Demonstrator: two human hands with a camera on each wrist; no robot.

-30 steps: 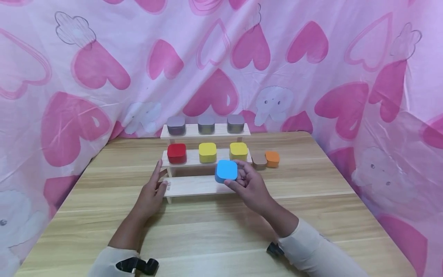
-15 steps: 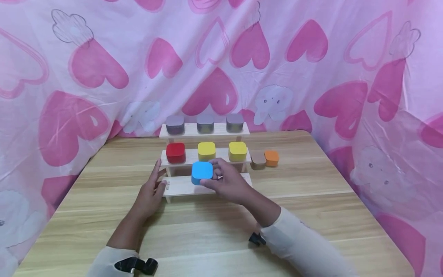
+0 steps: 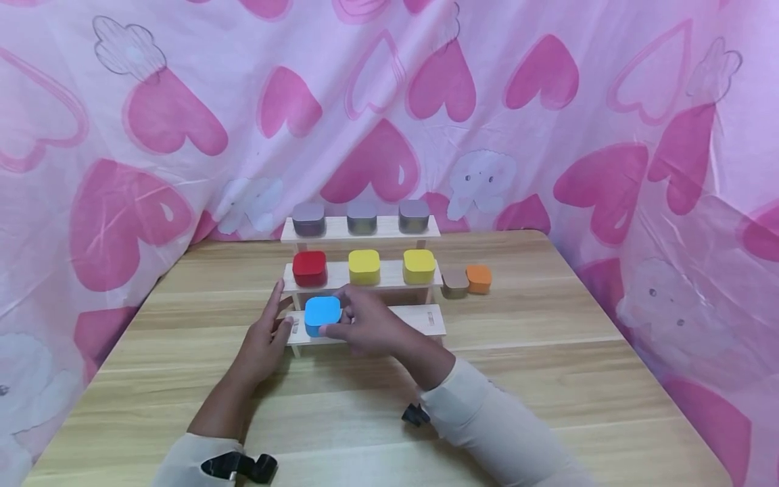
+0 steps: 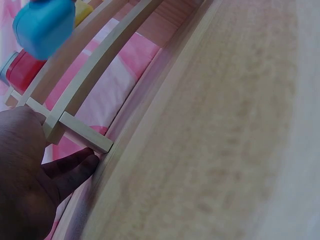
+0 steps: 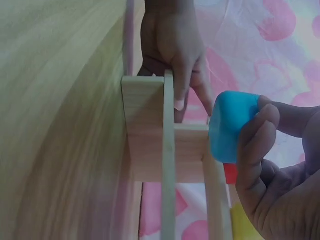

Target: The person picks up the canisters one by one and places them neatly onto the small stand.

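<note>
My right hand pinches a blue rounded-square block between thumb and fingers. In the head view the block overlaps the left part of the lowest step of a pale wooden three-step stand. The right wrist view shows the block held out in front of the step edges. My left hand rests against the stand's left end, fingers fairly straight, thumb at the lowest step's end. A red block and two yellow blocks sit on the middle step.
Three grey blocks stand on the top step. To the right of the stand, a brown block and an orange block lie side by side on the wooden table. A pink heart-patterned cloth hangs behind.
My right hand has carried the blue block leftward along the lowest step, from its right part to its left, and a little lower. My left hand has stayed at the stand's left end.
</note>
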